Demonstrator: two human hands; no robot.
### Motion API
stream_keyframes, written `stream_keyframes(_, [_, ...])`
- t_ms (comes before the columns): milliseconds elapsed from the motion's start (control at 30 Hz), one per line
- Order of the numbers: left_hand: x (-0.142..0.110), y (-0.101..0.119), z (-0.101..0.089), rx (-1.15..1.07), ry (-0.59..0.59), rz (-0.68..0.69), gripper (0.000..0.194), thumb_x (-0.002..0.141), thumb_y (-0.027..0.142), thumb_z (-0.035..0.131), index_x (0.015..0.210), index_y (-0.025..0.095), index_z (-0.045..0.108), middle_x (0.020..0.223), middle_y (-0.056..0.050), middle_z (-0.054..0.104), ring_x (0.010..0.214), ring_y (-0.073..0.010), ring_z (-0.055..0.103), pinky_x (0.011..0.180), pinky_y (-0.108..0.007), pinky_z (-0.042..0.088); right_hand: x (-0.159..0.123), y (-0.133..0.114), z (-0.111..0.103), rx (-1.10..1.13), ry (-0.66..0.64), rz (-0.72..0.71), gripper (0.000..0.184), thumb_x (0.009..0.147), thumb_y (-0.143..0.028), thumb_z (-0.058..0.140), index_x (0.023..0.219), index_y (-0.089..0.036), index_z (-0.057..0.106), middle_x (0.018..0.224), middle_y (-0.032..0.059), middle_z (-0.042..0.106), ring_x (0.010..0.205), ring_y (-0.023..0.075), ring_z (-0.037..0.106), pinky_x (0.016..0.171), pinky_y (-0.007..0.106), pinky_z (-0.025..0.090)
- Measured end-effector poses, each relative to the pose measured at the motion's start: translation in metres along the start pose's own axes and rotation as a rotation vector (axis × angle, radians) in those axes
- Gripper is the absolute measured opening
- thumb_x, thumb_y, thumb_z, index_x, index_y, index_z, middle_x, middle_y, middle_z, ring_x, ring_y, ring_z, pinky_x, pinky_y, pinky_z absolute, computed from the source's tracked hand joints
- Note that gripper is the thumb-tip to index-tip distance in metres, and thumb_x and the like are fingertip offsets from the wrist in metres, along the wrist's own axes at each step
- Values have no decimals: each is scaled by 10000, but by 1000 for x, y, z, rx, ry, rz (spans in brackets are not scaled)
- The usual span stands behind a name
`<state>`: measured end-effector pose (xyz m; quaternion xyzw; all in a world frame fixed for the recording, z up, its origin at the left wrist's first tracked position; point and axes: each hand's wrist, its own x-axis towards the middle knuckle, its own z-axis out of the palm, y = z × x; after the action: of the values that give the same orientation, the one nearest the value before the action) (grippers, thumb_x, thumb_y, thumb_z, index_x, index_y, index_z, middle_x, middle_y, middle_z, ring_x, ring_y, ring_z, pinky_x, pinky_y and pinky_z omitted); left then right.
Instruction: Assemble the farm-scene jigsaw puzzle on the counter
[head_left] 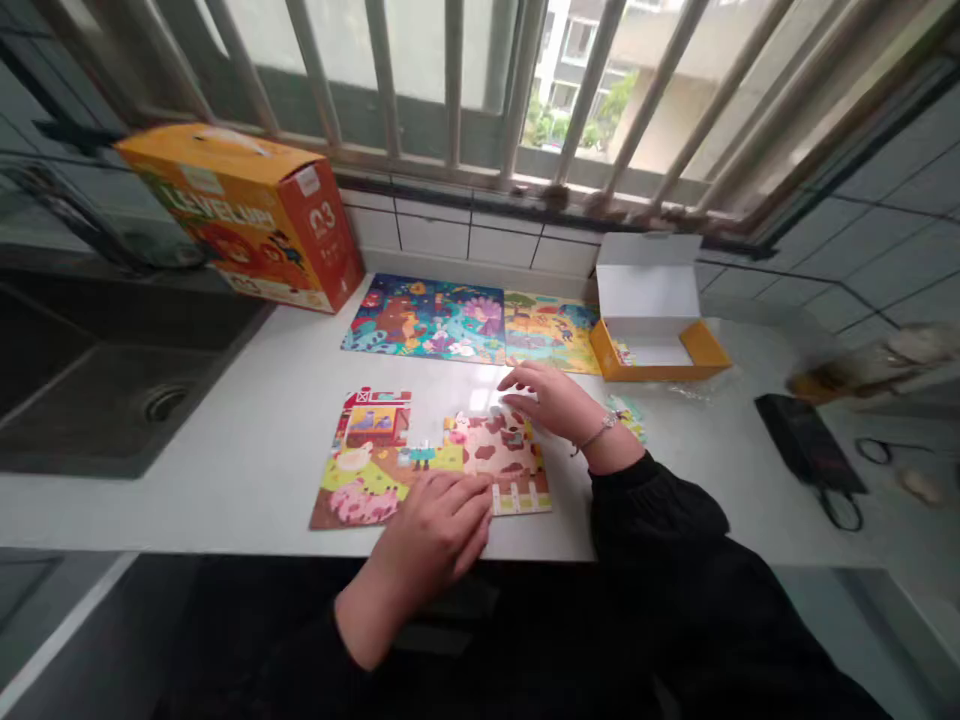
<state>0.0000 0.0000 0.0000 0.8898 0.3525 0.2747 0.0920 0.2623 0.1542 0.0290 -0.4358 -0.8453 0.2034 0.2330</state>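
Observation:
A partly built farm jigsaw puzzle (pixel 375 450) lies on the white counter (pixel 247 450) in front of me. My left hand (pixel 442 525) rests palm down on the puzzle's lower middle, fingers spread flat. My right hand (pixel 551 400), with a bracelet at the wrist, lies over the puzzle's upper right corner, fingers stretched toward a pale piece (pixel 487 400) at the top edge. Whether the fingertips grip that piece I cannot make out.
Two finished puzzles (pixel 427 320) (pixel 547 330) lie side by side near the tiled wall. An open yellow box (pixel 652 340) stands to their right, an orange puzzle carton (pixel 247 215) at the back left. A sink (pixel 97 390) is left, a black device (pixel 806 440) right.

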Motion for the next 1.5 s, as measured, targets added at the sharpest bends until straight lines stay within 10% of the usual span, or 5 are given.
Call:
stream_keyframes(367, [9, 5, -6, 17, -8, -35, 279, 1028, 126, 651, 1302, 177, 672, 1351, -55, 724, 1167, -262, 618, 1058, -467, 428, -23, 0, -10, 22, -227, -45, 289, 905, -461, 876, 1031, -219, 779, 1094, 73, 710, 1030, 226, 666, 955, 370, 536])
stream_keyframes(1133, [14, 3, -7, 35, -18, -6, 277, 1018, 92, 649, 1284, 163, 675, 1339, -76, 713, 1170, -256, 590, 1051, -444, 402, -20, -7, 0, 37, -183, 154, 175, 865, -277, 906, 1013, -215, 836, 1119, 86, 671, 1020, 222, 656, 981, 360, 525])
stream_keyframes(1333, [11, 2, -7, 35, 3, -12, 246, 1033, 115, 627, 1265, 182, 674, 1321, -60, 720, 1156, -247, 597, 1049, -442, 409, -33, 5, -4, -86, 8, 168, 130, 966, -296, 784, 1073, -228, 807, 1122, 84, 691, 1075, 238, 648, 1014, 374, 514])
stream_keyframes(1500, [9, 1, -8, 10, 48, -11, 223, 1041, 123, 603, 1240, 185, 683, 1300, -42, 729, 1144, -232, 616, 1023, -427, 434, -76, 30, -19, -481, 403, 559, 314, 1031, -397, 645, 1234, -181, 747, 1267, 185, 671, 1209, 362, 588, 1058, 490, 467])
